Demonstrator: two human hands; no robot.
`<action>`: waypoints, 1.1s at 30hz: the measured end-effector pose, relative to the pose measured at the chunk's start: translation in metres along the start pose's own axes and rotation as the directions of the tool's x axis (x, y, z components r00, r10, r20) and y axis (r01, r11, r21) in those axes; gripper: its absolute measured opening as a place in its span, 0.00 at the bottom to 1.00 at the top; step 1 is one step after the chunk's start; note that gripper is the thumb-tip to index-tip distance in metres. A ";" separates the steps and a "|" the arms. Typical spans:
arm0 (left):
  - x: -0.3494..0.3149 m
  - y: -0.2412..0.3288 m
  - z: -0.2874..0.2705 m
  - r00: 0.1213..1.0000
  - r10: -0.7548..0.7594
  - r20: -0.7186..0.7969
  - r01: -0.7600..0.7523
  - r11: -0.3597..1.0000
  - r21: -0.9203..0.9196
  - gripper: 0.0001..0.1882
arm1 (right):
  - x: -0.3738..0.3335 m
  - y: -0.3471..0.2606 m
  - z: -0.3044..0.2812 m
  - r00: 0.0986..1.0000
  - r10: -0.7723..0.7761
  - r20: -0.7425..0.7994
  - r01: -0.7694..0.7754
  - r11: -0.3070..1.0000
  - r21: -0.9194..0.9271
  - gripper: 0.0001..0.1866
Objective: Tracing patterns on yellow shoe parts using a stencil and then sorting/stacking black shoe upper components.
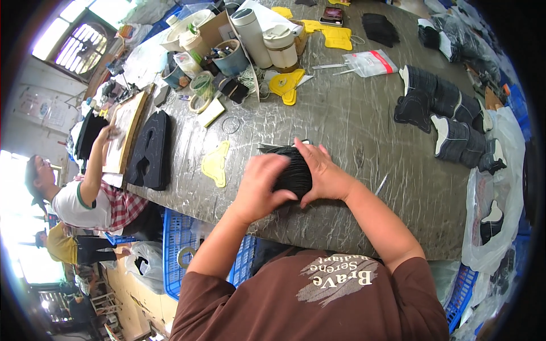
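Between my two hands a thick stack of thin black pieces (294, 173) stands on the worktable (352, 219), its many edges showing as fine ridges. My left hand (260, 184), slightly blurred, wraps the stack's left side with the thumb at the near edge. On the other side my right hand (325, 173) grips it, fingers over the far end and thumb at the near end. The palms hide part of the stack. Left of my hands lies a yellow pattern template (215, 163). A slim white pen-like tool (381, 184) rests to the right.
Bundled dark pieces (438, 96) stand at the right, near a clear plastic bag (372, 62). Tubs, a tumbler (251, 37) and yellow templates (287, 85) crowd the far side. Black cut stacks (151, 150) lie at the left, where another person (94, 196) works. A blue crate (176, 244) sits below the edge.
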State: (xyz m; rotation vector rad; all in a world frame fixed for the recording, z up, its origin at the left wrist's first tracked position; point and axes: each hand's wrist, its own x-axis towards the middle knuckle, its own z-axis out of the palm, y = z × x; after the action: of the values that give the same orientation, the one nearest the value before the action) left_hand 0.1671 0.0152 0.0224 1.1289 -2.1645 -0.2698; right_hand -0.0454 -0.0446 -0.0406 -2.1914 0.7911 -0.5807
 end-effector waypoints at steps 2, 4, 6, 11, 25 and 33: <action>-0.024 -0.027 0.005 0.938 -0.298 -0.177 0.252 0.937 -0.243 0.42 | 0.000 -0.004 0.003 1.000 -0.013 0.012 0.014 0.997 -0.073 0.77; -0.030 -0.041 0.019 0.944 -0.300 -0.137 0.253 0.925 -0.282 0.44 | 0.003 -0.002 0.010 0.997 -0.034 -0.067 0.030 0.998 -0.057 0.76; -0.028 -0.050 0.031 0.951 -0.304 -0.059 0.264 0.896 -0.358 0.48 | 0.005 -0.006 0.008 0.997 -0.044 -0.063 0.040 0.998 -0.051 0.76; -0.018 -0.066 0.042 0.955 -0.295 0.028 0.278 0.862 -0.423 0.53 | 0.007 -0.009 0.006 0.995 -0.082 -0.064 0.077 0.994 -0.079 0.76; -0.023 -0.034 0.035 0.963 -0.252 0.100 0.267 0.817 -0.510 0.60 | -0.030 -0.022 -0.001 0.979 -0.095 -0.178 0.071 0.988 -0.136 0.77; -0.031 -0.027 0.048 0.952 -0.251 0.178 0.308 0.785 -0.538 0.65 | -0.037 -0.019 0.006 0.996 -0.047 -0.082 0.036 0.990 -0.139 0.81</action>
State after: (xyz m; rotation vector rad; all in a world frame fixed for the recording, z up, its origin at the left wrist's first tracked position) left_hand 0.1659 0.0173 -0.0406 1.0886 -1.7933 -1.0455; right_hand -0.0609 -0.0059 -0.0360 -2.3264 0.8537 -0.6612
